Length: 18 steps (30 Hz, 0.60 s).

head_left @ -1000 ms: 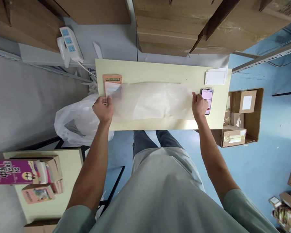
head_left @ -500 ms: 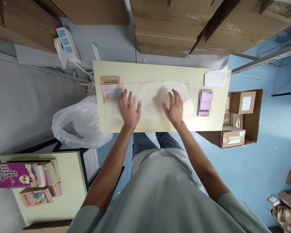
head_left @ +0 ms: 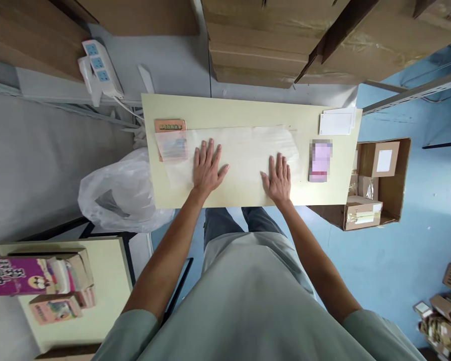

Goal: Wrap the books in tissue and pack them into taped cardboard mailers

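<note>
A thin, see-through whitish sheet [head_left: 240, 150] lies spread lengthwise over the pale yellow table [head_left: 225, 113]. Its left end covers most of an orange book [head_left: 170, 125], whose top edge stays bare. My left hand [head_left: 207, 170] rests flat on the sheet, left of the middle, with fingers spread. Flat on the right part of the sheet, near its lower edge, is my right hand [head_left: 278, 179], also with its fingers apart. Neither hand grips anything.
White cards [head_left: 336, 123] and a blurred-out pink item [head_left: 320, 160] lie at the table's right. A plastic bag [head_left: 113, 195] hangs at the left. Books [head_left: 18, 276] sit on a side table. Cardboard boxes [head_left: 255, 50] stand behind; an open carton [head_left: 398, 185] holds smaller boxes.
Both hands have come down and toward me, a little to the right, and now press flat on the sheet. The sheet looks flatter, with its lower left part settled on the table.
</note>
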{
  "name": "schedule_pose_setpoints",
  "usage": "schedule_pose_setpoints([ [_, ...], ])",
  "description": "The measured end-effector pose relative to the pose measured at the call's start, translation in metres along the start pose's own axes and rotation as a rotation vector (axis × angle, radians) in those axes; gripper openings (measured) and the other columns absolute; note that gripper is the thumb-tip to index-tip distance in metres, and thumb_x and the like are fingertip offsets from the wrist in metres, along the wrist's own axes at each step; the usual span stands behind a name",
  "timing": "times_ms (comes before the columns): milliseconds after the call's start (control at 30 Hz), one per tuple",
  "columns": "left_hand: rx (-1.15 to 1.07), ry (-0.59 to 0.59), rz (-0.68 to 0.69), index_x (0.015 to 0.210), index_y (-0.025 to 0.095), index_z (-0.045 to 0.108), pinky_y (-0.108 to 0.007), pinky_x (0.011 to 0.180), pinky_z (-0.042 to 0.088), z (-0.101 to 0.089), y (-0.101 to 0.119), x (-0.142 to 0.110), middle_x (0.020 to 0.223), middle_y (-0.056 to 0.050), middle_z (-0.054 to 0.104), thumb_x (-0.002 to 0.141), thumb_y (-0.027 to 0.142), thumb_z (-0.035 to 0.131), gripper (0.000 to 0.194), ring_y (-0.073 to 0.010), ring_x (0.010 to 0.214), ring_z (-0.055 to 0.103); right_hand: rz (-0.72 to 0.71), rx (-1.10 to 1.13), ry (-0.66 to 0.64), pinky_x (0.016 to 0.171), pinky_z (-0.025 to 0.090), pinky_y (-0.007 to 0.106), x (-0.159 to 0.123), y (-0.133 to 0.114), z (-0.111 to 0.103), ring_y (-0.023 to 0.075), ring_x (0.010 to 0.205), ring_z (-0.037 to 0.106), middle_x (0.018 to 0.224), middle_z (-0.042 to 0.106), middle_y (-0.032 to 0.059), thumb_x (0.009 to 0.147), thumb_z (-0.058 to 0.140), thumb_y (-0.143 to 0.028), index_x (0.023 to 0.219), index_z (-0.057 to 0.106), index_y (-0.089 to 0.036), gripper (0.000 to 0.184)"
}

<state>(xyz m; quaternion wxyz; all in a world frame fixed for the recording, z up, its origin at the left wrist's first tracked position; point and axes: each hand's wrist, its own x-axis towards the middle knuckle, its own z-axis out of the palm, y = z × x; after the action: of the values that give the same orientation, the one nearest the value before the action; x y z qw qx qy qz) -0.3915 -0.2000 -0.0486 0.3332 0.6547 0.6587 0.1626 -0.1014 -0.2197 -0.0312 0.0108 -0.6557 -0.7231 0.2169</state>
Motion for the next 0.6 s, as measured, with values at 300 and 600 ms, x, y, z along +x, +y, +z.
schedule_pose_setpoints([
  [300, 0.085, 0.205, -0.174, 0.175, 0.009, 0.024, -0.065, 0.138, -0.005, -0.019, -0.015, -0.022, 0.185, -0.02, 0.003, 0.1, 0.068, 0.058, 0.101, -0.0397, 0.171, -0.01, 0.028, 0.041, 0.025, 0.135, 0.018, 0.069, -0.011, -0.056, -0.011, 0.0383, 0.173, 0.002, 0.185, 0.01, 0.017, 0.113, 0.037, -0.057, 0.178, 0.018, -0.015, 0.08],
  [600, 0.055, 0.12, -0.126, 0.175, 0.007, 0.022, -0.06, 0.139, 0.002, -0.035, -0.053, -0.034, 0.184, -0.022, 0.005, 0.105, 0.064, 0.052, 0.095, -0.0373, 0.172, -0.005, -0.198, 0.111, -0.116, 0.14, 0.014, 0.052, 0.011, -0.21, 0.025, 0.0315, 0.173, 0.007, 0.185, 0.012, 0.0135, 0.116, 0.032, -0.049, 0.176, 0.028, -0.011, 0.071],
])
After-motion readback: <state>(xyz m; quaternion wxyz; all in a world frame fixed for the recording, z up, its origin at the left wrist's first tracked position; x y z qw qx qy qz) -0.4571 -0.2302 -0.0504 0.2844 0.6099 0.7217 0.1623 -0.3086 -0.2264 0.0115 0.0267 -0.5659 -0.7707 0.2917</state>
